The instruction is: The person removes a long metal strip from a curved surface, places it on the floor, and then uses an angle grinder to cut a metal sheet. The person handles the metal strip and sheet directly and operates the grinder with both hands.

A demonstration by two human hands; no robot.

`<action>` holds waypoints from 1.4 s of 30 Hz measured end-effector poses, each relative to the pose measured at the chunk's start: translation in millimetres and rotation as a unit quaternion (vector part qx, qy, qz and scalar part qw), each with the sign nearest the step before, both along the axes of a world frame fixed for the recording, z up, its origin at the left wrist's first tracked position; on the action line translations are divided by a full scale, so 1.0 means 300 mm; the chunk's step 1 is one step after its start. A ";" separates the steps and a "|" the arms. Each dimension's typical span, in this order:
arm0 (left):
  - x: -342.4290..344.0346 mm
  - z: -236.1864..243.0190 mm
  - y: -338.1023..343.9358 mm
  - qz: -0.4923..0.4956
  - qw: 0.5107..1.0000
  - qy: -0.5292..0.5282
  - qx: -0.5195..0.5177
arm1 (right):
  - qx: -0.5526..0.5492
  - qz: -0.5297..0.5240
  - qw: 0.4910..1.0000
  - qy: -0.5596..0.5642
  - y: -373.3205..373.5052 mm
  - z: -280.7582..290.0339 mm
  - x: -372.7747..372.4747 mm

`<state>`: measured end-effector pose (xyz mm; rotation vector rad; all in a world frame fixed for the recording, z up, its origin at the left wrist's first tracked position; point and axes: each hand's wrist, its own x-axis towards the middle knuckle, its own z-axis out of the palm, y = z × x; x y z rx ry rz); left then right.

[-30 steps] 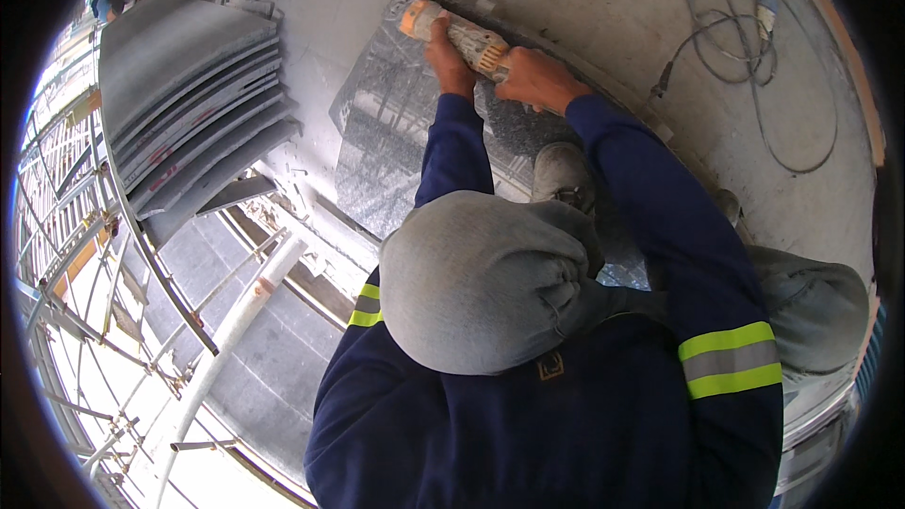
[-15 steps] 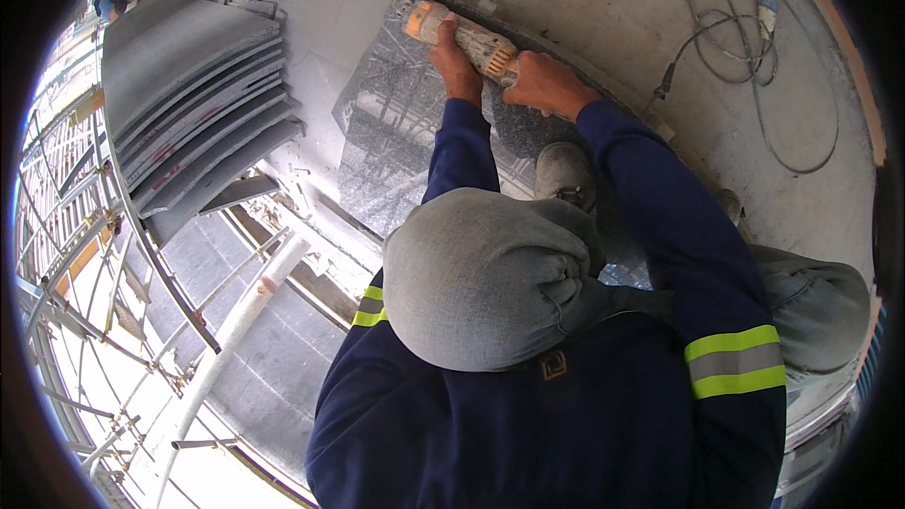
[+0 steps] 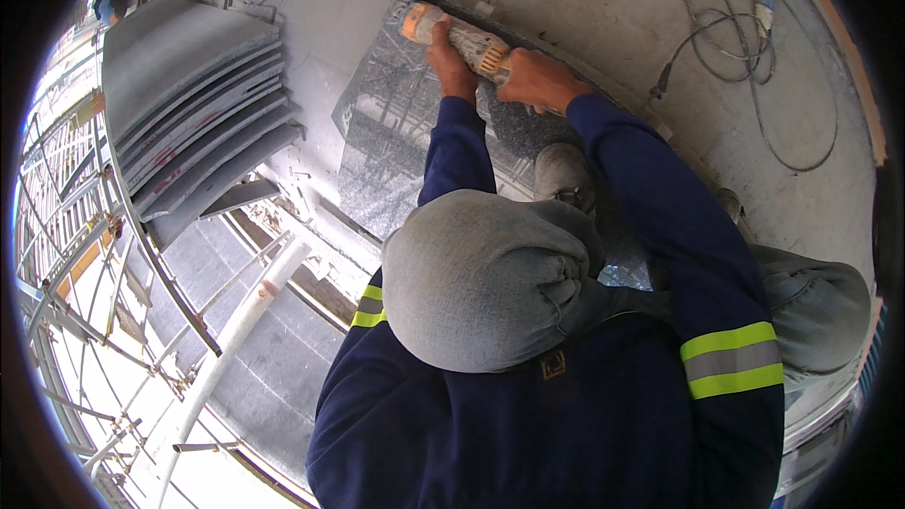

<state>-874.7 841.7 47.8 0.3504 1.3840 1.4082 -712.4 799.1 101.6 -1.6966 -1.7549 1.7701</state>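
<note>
A dusty orange-and-grey angle grinder [image 3: 468, 41] lies at a slant over the far edge of a dark, speckled stone slab [image 3: 374, 165]. Around its front part, close to the orange head, my left hand [image 3: 451, 62] is closed with the thumb along the top. My right hand [image 3: 539, 81] grips the rear of the grinder, its arm reaching in from the right. Whatever disc the tool carries is hidden beneath it. The polished slab reflects bars from the surroundings, and a dusty shoe [image 3: 564, 176] rests at its near right part.
Several grey slabs [image 3: 189, 38] are stacked at the left, by metal scaffolding [image 3: 80, 254]. A pale pipe [image 3: 226, 344] runs along the lower left. On the concrete floor at the right lies a coiled cable [image 3: 754, 61] with connectors. Another person [image 3: 113, 4] shows at the far left.
Both my hands and the grinder have shifted slightly to the left along the slab's far edge. My grip looks the same.
</note>
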 end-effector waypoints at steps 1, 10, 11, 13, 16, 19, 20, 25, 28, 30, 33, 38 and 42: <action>-0.007 -0.003 0.003 -0.002 1.000 0.005 0.001 | 0.000 -0.001 1.000 0.002 0.002 0.005 0.001; -0.018 -0.014 -0.002 -0.010 1.000 0.007 0.001 | -0.002 0.013 1.000 -0.011 -0.005 -0.013 -0.007; -0.020 -0.014 -0.006 -0.012 1.000 0.004 0.005 | 0.000 0.016 1.000 -0.006 -0.010 -0.010 -0.005; -0.017 -0.010 -0.017 -0.015 1.000 -0.003 0.015 | 0.004 0.021 1.000 0.004 -0.019 0.007 0.004; -0.003 0.002 -0.028 -0.008 1.000 0.007 0.006 | 0.005 0.012 1.000 -0.001 -0.032 0.041 0.017; 0.012 0.013 -0.034 -0.004 1.000 -0.005 0.003 | 0.007 0.019 1.000 -0.006 -0.037 0.036 0.022; 0.013 0.015 -0.034 -0.007 1.000 -0.007 0.004 | 0.007 0.015 1.000 -0.008 -0.038 0.027 0.020; 0.007 -0.001 -0.024 -0.011 1.000 -0.012 0.017 | 0.032 0.010 0.999 -0.014 -0.035 -0.016 0.005; -0.013 -0.017 -0.016 -0.008 1.000 -0.017 0.002 | 0.015 0.013 1.000 0.019 -0.025 -0.002 0.009; -0.023 -0.024 -0.007 -0.012 1.000 -0.013 0.000 | 0.008 0.007 1.000 0.018 -0.017 0.008 0.002; -0.025 -0.026 -0.002 -0.020 1.000 -0.008 0.007 | 0.001 0.001 1.000 0.017 -0.010 -0.015 -0.005; -0.012 -0.011 -0.012 -0.013 1.000 -0.001 0.013 | 0.005 0.021 1.000 0.002 -0.008 0.012 0.002; 0.013 0.012 -0.033 -0.009 1.000 0.002 0.008 | 0.001 0.020 1.000 -0.004 -0.033 0.056 0.026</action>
